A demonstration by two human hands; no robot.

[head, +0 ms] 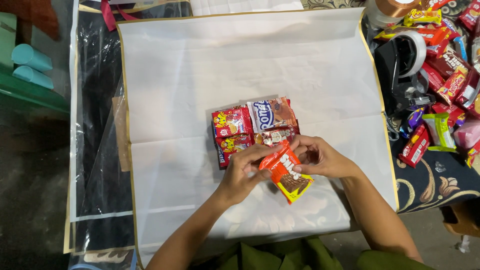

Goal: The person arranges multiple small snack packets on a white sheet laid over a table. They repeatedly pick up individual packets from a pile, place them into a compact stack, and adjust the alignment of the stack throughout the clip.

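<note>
two hands meet over the middle of a large white sheet [200, 65] with a thin gold edge, spread flat on the worktop. between them they hold an orange snack packet [286, 171], tilted so that its long side runs from upper left to lower right, with a yellow lower end and a brown picture on it. the left hand [243, 172] grips the packet's upper left part, fingers curled over its top edge and thumb beneath. the right hand [320, 156] closes on the upper right edge, its thumb lying across the packet's face. both hands are clamped on the packet, which is lifted just above the sheet.

just behind the hands, touching one another, lies a small cluster of snack packets [252, 127] on the sheet: two red ones at the left, one above the other, a white and brown one at the upper right, and a reddish one under it that the orange packet partly hides.

at the right, off the sheet, a heap of loose sweets and packets [445, 85] in red, green, purple and yellow lies on a dark patterned cloth [440, 185], beside a black tape dispenser [397, 65]. at the far left two pale blue cylinders [31, 65] rest near clear plastic film [97, 140].
</note>
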